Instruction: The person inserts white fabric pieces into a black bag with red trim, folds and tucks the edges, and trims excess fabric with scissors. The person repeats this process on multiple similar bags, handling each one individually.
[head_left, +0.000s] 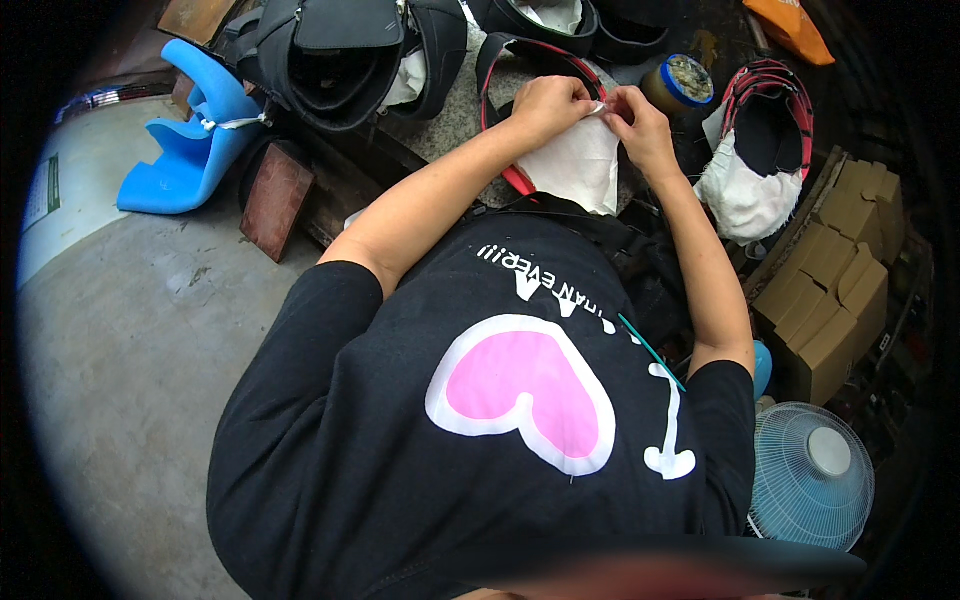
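Note:
Close in front of my body lies a black shoe upper with red edging [520,182]. A piece of white lining cloth [575,165] spreads over its opening and hangs toward me. My left hand [548,108] pinches the cloth's far edge between thumb and fingers. Just to its right, my right hand [642,128] pinches the same edge near its corner, fingertips almost meeting the left ones. What else the fingertips may hold is too small to make out. Farther right sits another red-and-black shoe upper [806,110], its near end covered with white cloth.
A jar with a blue rim [683,82] stands beyond my right hand. Several black uppers [440,60] crowd the back left, near a blue foam piece [200,150] and brown board [277,200]. Cardboard boxes [825,280] and a fan [812,475] are at right; an orange bag [790,28] lies behind.

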